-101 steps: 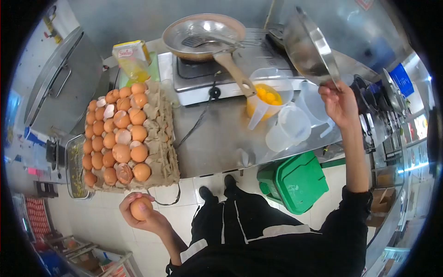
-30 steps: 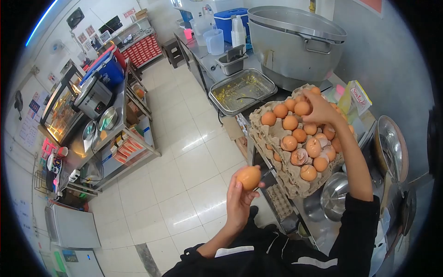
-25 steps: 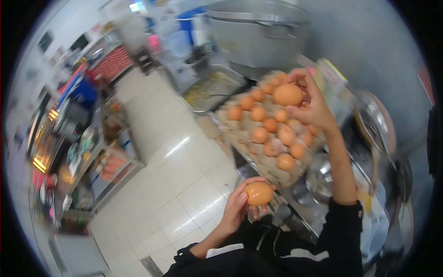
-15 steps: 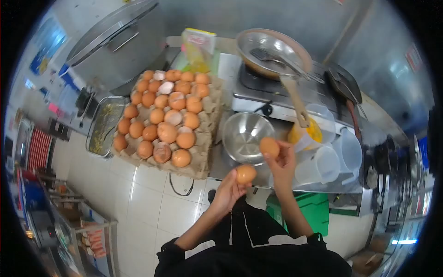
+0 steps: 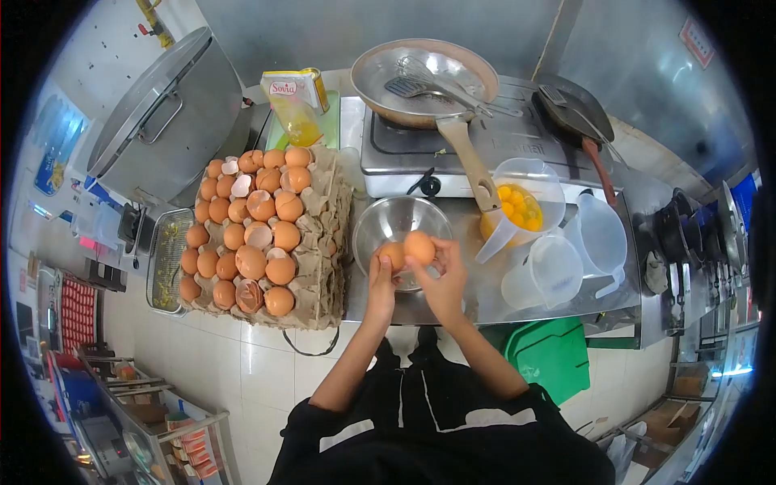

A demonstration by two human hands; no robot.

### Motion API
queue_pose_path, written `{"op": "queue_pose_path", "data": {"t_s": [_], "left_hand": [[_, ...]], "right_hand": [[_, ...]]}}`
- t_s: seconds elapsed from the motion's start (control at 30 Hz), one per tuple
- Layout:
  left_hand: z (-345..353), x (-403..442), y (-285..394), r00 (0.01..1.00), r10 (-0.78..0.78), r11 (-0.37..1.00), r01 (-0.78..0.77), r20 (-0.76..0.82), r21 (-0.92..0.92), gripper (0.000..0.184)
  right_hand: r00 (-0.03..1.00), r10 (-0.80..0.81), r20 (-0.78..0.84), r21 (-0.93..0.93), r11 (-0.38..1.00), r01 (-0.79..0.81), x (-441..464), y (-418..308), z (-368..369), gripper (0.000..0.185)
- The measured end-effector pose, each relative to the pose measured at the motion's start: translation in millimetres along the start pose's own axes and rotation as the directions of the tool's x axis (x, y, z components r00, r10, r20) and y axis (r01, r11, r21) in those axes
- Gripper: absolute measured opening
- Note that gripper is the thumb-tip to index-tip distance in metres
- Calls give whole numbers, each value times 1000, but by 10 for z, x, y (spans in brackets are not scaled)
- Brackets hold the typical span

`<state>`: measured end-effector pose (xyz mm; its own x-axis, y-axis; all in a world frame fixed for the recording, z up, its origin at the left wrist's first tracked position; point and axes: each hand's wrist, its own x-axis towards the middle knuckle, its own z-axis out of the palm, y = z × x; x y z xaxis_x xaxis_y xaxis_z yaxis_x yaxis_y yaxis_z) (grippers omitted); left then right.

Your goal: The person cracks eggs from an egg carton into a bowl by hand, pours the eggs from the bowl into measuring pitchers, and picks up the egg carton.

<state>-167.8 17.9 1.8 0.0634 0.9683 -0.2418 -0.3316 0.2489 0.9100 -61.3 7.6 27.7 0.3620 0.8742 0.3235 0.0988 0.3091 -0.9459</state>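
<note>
My left hand point(image 5: 381, 287) is closed round a brown egg point(image 5: 392, 255), and my right hand point(image 5: 441, 279) grips another brown egg point(image 5: 419, 247). The two eggs are side by side and appear to touch, over the near part of a shiny metal bowl point(image 5: 373, 218). Whether either shell is cracked I cannot tell. To the left, a stack of cardboard egg trays point(image 5: 327, 242) carries many brown eggs and several broken shells point(image 5: 241, 186). Right of the bowl, a clear plastic jug point(image 5: 543, 179) contains several yolks point(image 5: 517, 206).
Two more plastic jugs point(image 5: 543, 273) stand at the counter's right. Behind are a gas stove point(image 5: 388, 153) bearing a pan point(image 5: 368, 69) with a whisk and spatula, and a darker pan point(image 5: 570, 117). A large lidded pot point(image 5: 162, 121) is back left; a green bin point(image 5: 554, 356) sits below.
Both hands have moved from the counter's front edge to over the bowl, bringing the two eggs together. The camera view has shifted, so the surroundings sit differently.
</note>
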Motion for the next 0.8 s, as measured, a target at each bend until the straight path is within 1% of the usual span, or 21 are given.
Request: {"op": "queue_pose_path", "data": {"t_s": [0.03, 0.07, 0.1, 0.13, 0.17, 0.2, 0.23, 0.27, 0.3, 0.33, 0.37, 0.43, 0.47, 0.5, 0.57, 0.6, 0.63, 0.67, 0.73, 0.77, 0.8], "left_hand": [[-18, 19, 23, 999, -36, 999, 37, 20, -21, 33], [-31, 48, 51, 997, -70, 996, 72, 42, -44, 33], [-28, 80, 107, 997, -70, 996, 72, 42, -42, 33], [-22, 113, 176, 992, -117, 993, 118, 36, -30, 33], [-28, 149, 224, 986, -165, 986, 166, 29, -19, 33], [-74, 223, 222, 986, -166, 986, 167, 29, -20, 33], [-130, 314, 211, 982, -145, 981, 126, 125, 148, 34], [-162, 390, 185, 966, -137, 950, 64, 221, 307, 36], [-127, 423, 197, 966, -134, 950, 63, 219, 304, 36], [-84, 447, 199, 958, -64, 915, -55, 278, 399, 35], [-54, 459, 200, 939, -3, 860, -173, 343, 480, 35], [-71, 484, 204, 943, -37, 877, -128, 330, 464, 34], [-84, 499, 212, 945, -71, 890, -85, 318, 449, 33], [-90, 502, 230, 946, -70, 890, -84, 317, 448, 33], [-98, 503, 256, 958, -93, 842, -69, 270, 536, 31], [-69, 480, 293, 959, -95, 842, -66, 268, 535, 31], [-29, 451, 334, 966, 28, 770, -184, 256, 611, 35], [-1, 439, 364, 955, 151, 673, -289, 256, 680, 39], [-12, 468, 374, 964, 118, 660, -256, 239, 706, 39], [-18, 481, 377, 971, 83, 645, -224, 224, 731, 39], [-15, 490, 388, 972, 83, 645, -222, 222, 731, 39]], "right_hand": [[987, 147, -58, 237, 963, -129, -11, -7, 9, 37], [986, 154, -59, 238, 962, -136, 14, -19, -22, 37], [937, 348, 11, 263, 903, -339, 89, -32, -87, 35], [847, 524, 84, 273, 806, -526, 166, -34, -143, 34], [847, 525, 82, 273, 805, -526, 225, -13, -178, 34], [798, 583, 155, 219, 767, -603, 281, 23, -208, 34], [738, 636, 224, 159, 724, -672, 331, 66, -235, 35], [739, 636, 225, 157, 724, -671, 384, 144, -262, 35], [698, 650, 301, 161, 687, -709, 443, 194, -273, 35], [652, 658, 376, 162, 646, -746, 465, 234, -282, 34], [651, 659, 377, 159, 646, -746, 453, 272, -297, 34], [668, 608, 429, 29, 729, -683, 456, 209, -294, 33], [667, 608, 430, 27, 730, -683, 470, 235, -303, 33], [669, 598, 442, -7, 748, -664, 490, 254, -306, 34], [668, 589, 456, -43, 764, -644, 505, 280, -312, 36], [736, 515, 440, -95, 841, -532, 502, 217, -291, 37], [793, 432, 430, -147, 900, -410, 497, 184, -272, 39], [791, 433, 432, -148, 899, -411, 495, 255, -257, 39], [890, 195, 412, -193, 973, -123, 500, 388, -206, 43], [889, 195, 415, -193, 973, -124, 492, 448, -209, 43], [876, 231, 423, -170, 970, -174, 493, 450, -200, 44]]}}
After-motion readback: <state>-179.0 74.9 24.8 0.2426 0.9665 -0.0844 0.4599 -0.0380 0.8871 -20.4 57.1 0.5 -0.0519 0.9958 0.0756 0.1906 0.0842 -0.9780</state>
